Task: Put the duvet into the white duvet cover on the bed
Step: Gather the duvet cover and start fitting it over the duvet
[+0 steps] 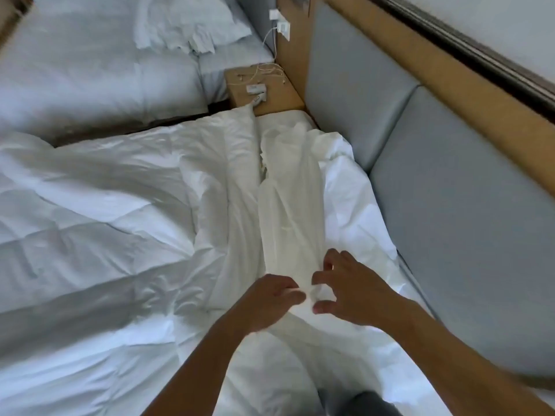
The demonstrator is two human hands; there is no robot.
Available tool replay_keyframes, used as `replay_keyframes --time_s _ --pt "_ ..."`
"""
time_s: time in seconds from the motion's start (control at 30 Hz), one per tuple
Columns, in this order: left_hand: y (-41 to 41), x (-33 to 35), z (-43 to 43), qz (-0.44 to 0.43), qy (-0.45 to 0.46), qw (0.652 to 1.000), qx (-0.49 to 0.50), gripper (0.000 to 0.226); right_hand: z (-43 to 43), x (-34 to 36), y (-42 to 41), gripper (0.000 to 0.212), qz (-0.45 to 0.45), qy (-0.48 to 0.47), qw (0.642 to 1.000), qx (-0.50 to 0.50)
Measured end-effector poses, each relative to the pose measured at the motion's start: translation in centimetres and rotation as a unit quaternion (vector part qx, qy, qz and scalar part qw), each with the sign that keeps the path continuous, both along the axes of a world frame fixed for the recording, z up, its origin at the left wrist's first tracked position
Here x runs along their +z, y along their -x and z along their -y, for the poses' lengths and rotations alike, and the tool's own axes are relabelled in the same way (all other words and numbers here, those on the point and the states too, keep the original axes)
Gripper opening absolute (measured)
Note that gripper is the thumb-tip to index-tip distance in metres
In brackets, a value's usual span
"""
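bed (410, 276): white, its right edge against a grey padded headboard (450, 175).
duvet (105, 220): spread crumpled over the bed's left and middle.
cover (288, 205): bunched in a long strip beside the headboard edge, reaching the far corner.
left grip (270, 298): fingers curled, pinching the cover's near end.
right grip (351, 292): fingers spread and bent over the cover.
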State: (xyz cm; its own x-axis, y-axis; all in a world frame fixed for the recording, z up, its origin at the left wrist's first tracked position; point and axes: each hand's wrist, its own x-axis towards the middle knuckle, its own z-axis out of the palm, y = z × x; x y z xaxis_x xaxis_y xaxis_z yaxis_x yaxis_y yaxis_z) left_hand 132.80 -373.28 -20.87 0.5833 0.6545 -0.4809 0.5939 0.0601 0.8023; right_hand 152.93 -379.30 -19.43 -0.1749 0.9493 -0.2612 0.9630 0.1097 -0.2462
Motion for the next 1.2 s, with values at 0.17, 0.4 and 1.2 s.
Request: replay_keyframes --time_s 0.17,0.4,1.2 --pt "0.4 4.8 -0.9 0.192 0.029 0.975 0.108 0.021 -3.0 4.8 -0.5 0.017 -0.234 -0.019 0.972 0.021" --pt "-1.1 11.7 -2.8 0.298 -0.075 0.945 0.109 0.026 -7.5 12.6 -2.8 0.024 -0.341 -0.033 0.937 0.063" --pt "1.5 14.3 -7.1 0.246 0.182 0.951 -0.034 0.031 -10.1 13.6 -3.8 0.012 -0.575 0.250 0.779 -0.002"
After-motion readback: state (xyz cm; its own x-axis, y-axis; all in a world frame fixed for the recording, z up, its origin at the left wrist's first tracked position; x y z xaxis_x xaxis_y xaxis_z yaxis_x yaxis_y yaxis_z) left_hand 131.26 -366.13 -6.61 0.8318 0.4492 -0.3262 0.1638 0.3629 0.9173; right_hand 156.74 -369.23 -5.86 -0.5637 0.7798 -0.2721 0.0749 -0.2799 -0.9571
